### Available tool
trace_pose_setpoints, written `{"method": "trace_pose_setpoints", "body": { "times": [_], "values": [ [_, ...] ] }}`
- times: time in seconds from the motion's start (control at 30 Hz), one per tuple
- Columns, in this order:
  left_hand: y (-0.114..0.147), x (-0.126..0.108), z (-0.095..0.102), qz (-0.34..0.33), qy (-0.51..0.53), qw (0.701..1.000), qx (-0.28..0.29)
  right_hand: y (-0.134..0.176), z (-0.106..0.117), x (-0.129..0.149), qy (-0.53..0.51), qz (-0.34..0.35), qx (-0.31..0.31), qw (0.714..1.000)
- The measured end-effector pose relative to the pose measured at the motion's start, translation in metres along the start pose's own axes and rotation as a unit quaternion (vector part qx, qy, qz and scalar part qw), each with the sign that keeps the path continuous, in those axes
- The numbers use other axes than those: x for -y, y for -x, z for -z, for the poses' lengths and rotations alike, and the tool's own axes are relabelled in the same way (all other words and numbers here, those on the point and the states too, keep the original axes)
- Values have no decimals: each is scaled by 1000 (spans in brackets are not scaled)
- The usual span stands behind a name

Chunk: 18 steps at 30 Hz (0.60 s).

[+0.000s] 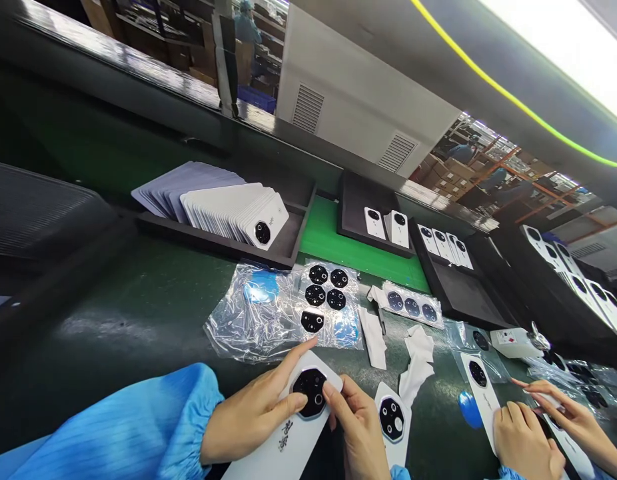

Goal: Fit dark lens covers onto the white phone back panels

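Observation:
Between my two hands is a white phone back cover, tilted, with dark script on it and a black octagonal camera lens plate near its top. My left hand grips the cover's left edge, its thumb pressing on the lens plate. From the other side my right hand pinches the top right corner, with thumb and finger at the plate's edge. Just right of my right hand lies another white cover with a black lens plate. Beyond my hands, a clear plastic sheet carries several black lens plates.
A black tray holds a fanned stack of white covers. Further black trays with covers stand right. White paper strips, a strip of lens plates and a white bottle lie nearby. A co-worker's hands hold another cover.

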<state>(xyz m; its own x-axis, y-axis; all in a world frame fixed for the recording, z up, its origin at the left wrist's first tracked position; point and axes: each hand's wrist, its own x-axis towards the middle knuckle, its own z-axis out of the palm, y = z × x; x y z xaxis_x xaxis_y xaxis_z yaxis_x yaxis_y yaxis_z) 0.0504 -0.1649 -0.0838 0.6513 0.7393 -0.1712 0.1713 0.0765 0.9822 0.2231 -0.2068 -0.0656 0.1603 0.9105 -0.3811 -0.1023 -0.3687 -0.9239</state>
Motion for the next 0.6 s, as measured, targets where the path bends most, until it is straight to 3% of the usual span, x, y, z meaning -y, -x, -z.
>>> {"method": "trace_pose_setpoints", "body": {
  "times": [0.3, 0.47, 0.6],
  "values": [
    [4, -6, -6, 32, 18, 999, -7, -5, -7, -11, -46, -27, -15, 998],
    [-10, -10, 6, 44, 93, 995, 11, -11, -3, -10, 60, 28, 20, 998],
    [-18, -15, 17, 26, 80, 996, 0, -3, -8, 3, 104, 42, 54, 992]
  ]
}}
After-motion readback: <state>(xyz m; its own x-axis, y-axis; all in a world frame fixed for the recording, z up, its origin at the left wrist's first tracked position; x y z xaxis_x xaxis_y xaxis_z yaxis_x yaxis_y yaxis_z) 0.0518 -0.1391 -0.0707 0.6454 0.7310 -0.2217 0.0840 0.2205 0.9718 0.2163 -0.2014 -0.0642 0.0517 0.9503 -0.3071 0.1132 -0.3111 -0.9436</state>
